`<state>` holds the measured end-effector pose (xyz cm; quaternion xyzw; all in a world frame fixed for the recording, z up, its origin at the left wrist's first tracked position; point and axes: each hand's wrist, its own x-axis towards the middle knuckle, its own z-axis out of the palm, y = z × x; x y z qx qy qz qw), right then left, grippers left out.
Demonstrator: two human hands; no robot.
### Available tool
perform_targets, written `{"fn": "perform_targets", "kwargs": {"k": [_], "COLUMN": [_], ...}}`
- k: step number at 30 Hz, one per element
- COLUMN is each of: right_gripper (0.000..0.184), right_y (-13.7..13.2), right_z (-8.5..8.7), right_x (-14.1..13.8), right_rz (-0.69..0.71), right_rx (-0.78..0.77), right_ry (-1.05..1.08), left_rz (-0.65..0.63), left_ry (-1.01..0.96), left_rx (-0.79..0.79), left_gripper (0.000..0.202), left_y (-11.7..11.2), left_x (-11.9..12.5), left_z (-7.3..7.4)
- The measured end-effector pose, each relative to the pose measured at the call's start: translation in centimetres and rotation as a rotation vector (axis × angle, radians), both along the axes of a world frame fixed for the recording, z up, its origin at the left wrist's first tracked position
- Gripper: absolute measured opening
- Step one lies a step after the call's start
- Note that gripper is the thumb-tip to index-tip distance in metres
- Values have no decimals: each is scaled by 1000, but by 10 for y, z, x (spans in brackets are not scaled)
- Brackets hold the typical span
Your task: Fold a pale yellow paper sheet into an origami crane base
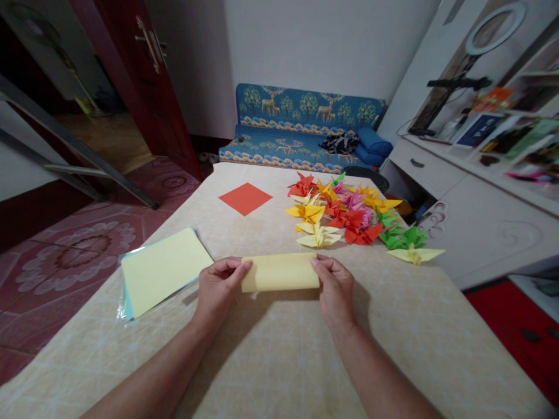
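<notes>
Two bare hands at work here, and both grips are pinched firm: the left hand (219, 288) has the left end, the right hand (336, 288) the right end, thumbs on top, of one pale yellow rectangular piece of paper (279, 272). It's stretched level between them, its lower edge rounding over, a shadow beneath it on the cream, faintly patterned bench (271, 366).

Just beyond the left hand, one stack of pale yellow paper sheets (166, 270), with blue-green edges and clear plastic peeking out beneath; how many sheets, I can't tell. Further up, one flat red-orange paper square (245, 199), turned to a diamond, all on its own.

And over on the right, what a crowd! Folded paper birds (345, 215) in five colours, red, orange-yellow, pale yellow, pink and green, well over ten but overlapping too closely for a sure count. One pale yellow bird (414, 255) sits at their near right corner. Past the bench: one blue deer-patterned sofa (271, 132), two blue cushions (373, 145) stacked at its right end.
</notes>
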<state>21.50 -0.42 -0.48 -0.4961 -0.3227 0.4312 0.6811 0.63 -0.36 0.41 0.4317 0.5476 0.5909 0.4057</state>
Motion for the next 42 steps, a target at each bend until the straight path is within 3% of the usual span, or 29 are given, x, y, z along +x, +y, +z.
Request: {"fn": "perform_targets", "kwargs": {"k": [23, 28, 34, 42], "right_gripper": [19, 38, 23, 31], "right_y": [3, 6, 9, 7], "right_z": [-3, 2, -1, 1], "right_x": [2, 8, 16, 12], "right_rz": [30, 140, 163, 186], "right_rx": [-27, 6, -19, -117], "right_ry": [3, 23, -88, 127], "left_rz": [-29, -83, -144, -129], "left_ry": [-73, -155, -85, -111], "left_rx": [-41, 33, -81, -169], "left_gripper": [26, 59, 29, 26], "left_y": [2, 7, 7, 6], "left_x": [0, -1, -4, -5], "left_z": [0, 4, 2, 0]}}
